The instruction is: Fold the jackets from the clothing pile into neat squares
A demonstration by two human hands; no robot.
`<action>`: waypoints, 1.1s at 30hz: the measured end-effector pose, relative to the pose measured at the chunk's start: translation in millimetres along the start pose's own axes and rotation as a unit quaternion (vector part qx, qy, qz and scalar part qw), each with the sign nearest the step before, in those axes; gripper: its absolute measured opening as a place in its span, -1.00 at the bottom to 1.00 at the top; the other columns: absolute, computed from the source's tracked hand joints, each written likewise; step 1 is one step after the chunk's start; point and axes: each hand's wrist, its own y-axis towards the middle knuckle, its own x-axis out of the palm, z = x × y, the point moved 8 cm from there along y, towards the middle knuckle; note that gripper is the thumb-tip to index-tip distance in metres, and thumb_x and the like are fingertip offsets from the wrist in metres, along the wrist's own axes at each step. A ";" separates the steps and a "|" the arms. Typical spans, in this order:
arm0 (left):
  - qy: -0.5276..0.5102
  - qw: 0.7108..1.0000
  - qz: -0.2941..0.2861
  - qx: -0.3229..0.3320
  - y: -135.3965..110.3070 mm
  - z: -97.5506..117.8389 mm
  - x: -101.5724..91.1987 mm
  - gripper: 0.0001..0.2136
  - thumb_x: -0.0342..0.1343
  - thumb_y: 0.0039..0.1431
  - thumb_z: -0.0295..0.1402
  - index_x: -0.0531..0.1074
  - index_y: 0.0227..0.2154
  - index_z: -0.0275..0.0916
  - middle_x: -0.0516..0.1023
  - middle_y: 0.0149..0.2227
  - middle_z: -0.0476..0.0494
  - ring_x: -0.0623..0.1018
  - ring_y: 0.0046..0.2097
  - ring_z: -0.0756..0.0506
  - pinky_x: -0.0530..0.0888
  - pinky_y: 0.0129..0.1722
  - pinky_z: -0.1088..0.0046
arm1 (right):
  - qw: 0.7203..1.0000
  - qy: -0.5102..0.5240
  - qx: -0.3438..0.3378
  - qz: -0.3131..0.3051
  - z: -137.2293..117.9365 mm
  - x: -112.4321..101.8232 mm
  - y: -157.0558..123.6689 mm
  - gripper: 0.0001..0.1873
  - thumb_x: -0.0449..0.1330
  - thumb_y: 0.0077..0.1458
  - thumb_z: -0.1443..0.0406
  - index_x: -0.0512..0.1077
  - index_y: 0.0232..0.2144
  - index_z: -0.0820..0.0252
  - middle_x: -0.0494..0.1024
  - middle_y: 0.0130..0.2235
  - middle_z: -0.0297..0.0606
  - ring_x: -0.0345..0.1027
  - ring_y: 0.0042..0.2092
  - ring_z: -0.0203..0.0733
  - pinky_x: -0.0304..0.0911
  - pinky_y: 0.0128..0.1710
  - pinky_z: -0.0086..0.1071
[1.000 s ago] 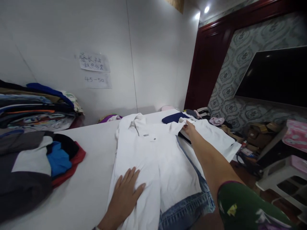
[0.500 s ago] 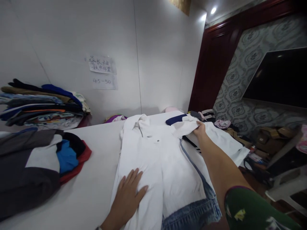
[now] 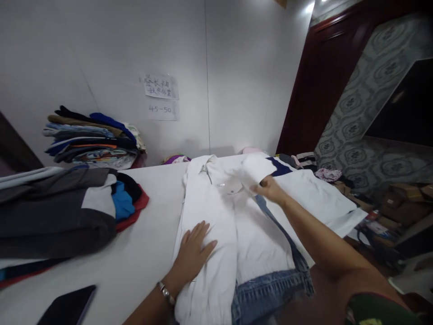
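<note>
A white jacket [image 3: 216, 225] with blue denim along its hem and right side lies spread on the table, collar away from me. My left hand [image 3: 193, 253] rests flat on its left part, fingers outstretched, a metal band on the wrist. My right hand [image 3: 270, 189] is closed on a white sleeve [image 3: 257, 169] and holds it raised over the jacket's upper right side. The sleeve is blurred by motion. Beyond it lie a navy cloth [image 3: 280, 167] and a white garment [image 3: 311, 194].
At left is a pile of dark grey, blue and red clothes [image 3: 61, 212], with a stack of folded garments [image 3: 94, 140] behind it. A dark flat device [image 3: 69, 307] lies at the near left edge. Paper signs [image 3: 160, 97] hang on the white wall.
My right hand has drawn the sleeve inward to the left, over the jacket's chest. My left hand stays flat on the jacket. The view has turned slightly left, bringing the dark device into sight.
</note>
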 end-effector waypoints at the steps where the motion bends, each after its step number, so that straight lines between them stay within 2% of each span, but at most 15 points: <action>1: -0.028 1.000 0.012 -0.007 -0.3 1.7 -5.2 -0.45 -0.08 0.22 -0.03 0.22 0.21 -0.17 0.15 0.30 -0.21 0.10 0.33 -0.23 -0.02 0.30 0.00 | 0.994 -0.071 -0.020 -0.087 -8.0 30.0 -17.3 -0.88 0.25 -0.09 0.27 0.41 -0.56 0.18 0.53 -0.40 -0.30 0.40 -0.30 -0.16 0.30 -0.14 -0.22; 2: -0.060 0.998 0.027 -0.012 -0.7 4.1 -11.2 -0.44 -0.06 0.21 -0.05 0.21 0.21 -0.17 0.15 0.31 -0.21 0.10 0.33 -0.22 -0.02 0.30 0.02 | 0.973 -0.144 -0.051 -0.171 -14.5 59.5 -37.4 -0.87 0.23 -0.07 0.27 0.40 -0.58 0.18 0.53 -0.38 -0.27 0.39 -0.27 -0.13 0.27 -0.10 -0.18; 4: -0.147 0.988 0.051 -0.026 -1.4 8.3 -20.7 -0.42 -0.03 0.19 -0.06 0.17 0.23 -0.19 0.19 0.29 -0.23 0.16 0.31 -0.20 0.08 0.28 0.09 | 0.899 -0.273 -0.135 -0.315 -21.5 111.5 -81.5 -0.84 0.23 -0.08 0.28 0.39 -0.62 0.19 0.54 -0.39 -0.22 0.37 -0.22 -0.08 0.18 0.00 -0.09; 6: -0.252 0.965 0.054 -0.052 -1.4 9.4 -22.8 -0.38 0.00 0.17 -0.05 0.14 0.24 -0.21 0.26 0.25 -0.27 0.31 0.23 -0.20 0.25 0.21 0.14 | 0.824 -0.355 -0.205 -0.391 -20.2 145.5 -118.5 -0.87 0.23 -0.08 0.28 0.42 -0.58 0.21 0.55 -0.32 -0.17 0.34 -0.13 -0.03 0.04 0.10 -0.02; 8: -0.338 0.936 0.053 -0.087 -0.8 6.3 -20.4 -0.37 0.03 0.15 -0.06 0.13 0.24 -0.21 0.29 0.23 -0.30 0.41 0.14 -0.20 0.36 0.12 0.20 | 0.780 -0.400 -0.232 -0.421 -13.0 162.7 -141.2 -0.88 0.21 -0.04 0.27 0.45 -0.49 0.24 0.55 -0.25 -0.13 0.31 -0.09 -0.03 -0.02 0.13 -0.04; 11: -0.376 0.916 0.064 -0.121 2.0 -0.5 -21.7 -0.38 0.05 0.13 -0.07 0.17 0.21 -0.23 0.22 0.27 -0.31 0.40 0.15 -0.19 0.36 0.12 0.26 | 0.756 -0.436 -0.233 -0.429 -2.8 169.0 -154.5 -0.83 0.16 0.02 0.25 0.48 -0.41 0.25 0.54 -0.25 -0.13 0.30 -0.09 -0.05 -0.02 0.13 -0.08; 14: -0.348 0.925 0.047 -0.143 8.1 -0.1 -29.7 -0.35 0.04 0.12 -0.03 0.17 0.20 -0.31 0.29 0.22 -0.36 0.39 0.16 -0.19 0.33 0.13 0.29 | 0.751 -0.452 -0.248 -0.413 -6.2 167.5 -156.0 -0.81 0.14 0.03 0.24 0.50 -0.40 0.23 0.54 -0.20 -0.13 0.26 -0.02 -0.01 -0.20 0.21 0.02; 18: -0.265 0.956 0.009 -0.128 21.4 27.7 -44.4 -0.30 0.07 0.05 0.06 0.24 0.17 -0.31 0.43 0.11 -0.35 0.44 0.10 -0.25 0.35 0.08 0.27 | 0.737 -0.485 -0.265 -0.389 -16.2 171.1 -153.8 -0.80 0.13 0.01 0.26 0.53 -0.43 0.21 0.56 -0.21 -0.12 0.21 0.05 0.06 -0.46 0.25 0.15; 20: -0.230 0.968 -0.006 -0.105 28.9 47.5 -45.2 -0.32 0.11 0.00 0.06 0.30 0.11 -0.27 0.46 0.09 -0.31 0.44 0.10 -0.26 0.35 0.07 0.30 | 0.719 -0.508 -0.264 -0.395 -16.0 177.0 -155.0 -0.78 0.10 0.01 0.29 0.55 -0.43 0.22 0.57 -0.30 -0.11 0.26 0.00 0.06 -0.50 0.26 0.15; 22: -0.213 0.973 -0.026 -0.086 35.7 63.1 -38.0 -0.38 0.15 -0.03 0.01 0.35 0.06 -0.23 0.52 0.03 -0.26 0.48 0.05 -0.26 0.38 0.01 0.32 | 0.701 -0.526 -0.250 -0.412 -12.7 182.9 -157.4 -0.75 0.07 0.03 0.32 0.56 -0.45 0.24 0.55 -0.41 -0.13 0.33 -0.11 0.02 -0.48 0.27 0.14; 23: -0.209 0.974 -0.032 -0.083 38.6 67.1 -33.1 -0.42 0.16 -0.04 -0.02 0.37 0.03 -0.22 0.55 -0.02 -0.26 0.51 0.00 -0.26 0.40 -0.02 0.31 | 0.698 -0.529 -0.241 -0.418 -11.6 184.7 -158.8 -0.74 0.06 0.03 0.34 0.56 -0.45 0.27 0.54 -0.43 -0.14 0.35 -0.15 0.00 -0.44 0.27 0.14; 25: -0.201 0.976 -0.028 -0.085 43.7 68.0 -25.9 -0.56 0.17 -0.05 -0.11 0.45 -0.10 -0.21 0.59 -0.14 -0.25 0.55 -0.10 -0.28 0.42 -0.10 0.24 | 0.710 -0.521 -0.230 -0.415 -14.0 183.8 -161.5 -0.73 0.04 0.06 0.35 0.55 -0.39 0.32 0.55 -0.37 -0.09 0.36 -0.13 0.01 -0.32 0.26 0.13; 28: -0.192 0.978 -0.002 -0.078 50.5 60.4 -27.9 -0.86 0.10 -0.02 -0.27 0.49 -0.43 -0.18 0.61 -0.31 -0.25 0.55 -0.21 -0.30 0.41 -0.15 0.18 | 0.766 -0.472 -0.220 -0.377 -25.0 163.3 -167.5 -0.66 0.06 0.10 0.32 0.48 -0.13 0.36 0.51 -0.05 0.02 0.23 0.11 0.07 -0.15 0.25 0.06; 30: -0.197 0.978 0.006 -0.066 55.8 55.5 -37.7 -0.86 0.02 0.01 -0.33 0.44 -0.57 -0.15 0.59 -0.40 -0.23 0.54 -0.28 -0.27 0.41 -0.19 0.19 | 0.815 -0.450 -0.183 -0.317 -27.0 130.3 -171.9 -0.57 0.06 0.12 0.30 0.37 0.04 0.30 0.37 0.14 0.00 0.10 0.23 0.06 -0.14 0.25 0.07; 33: -0.204 0.977 0.036 -0.057 69.8 51.0 -67.9 -0.80 -0.04 0.06 -0.32 0.44 -0.56 -0.14 0.56 -0.44 -0.17 0.52 -0.27 -0.23 0.41 -0.17 0.23 | 0.877 -0.448 -0.072 -0.160 -16.3 55.0 -184.3 -0.51 0.04 0.14 0.27 0.29 0.14 0.19 0.26 0.23 -0.03 0.04 0.27 0.06 -0.10 0.24 0.11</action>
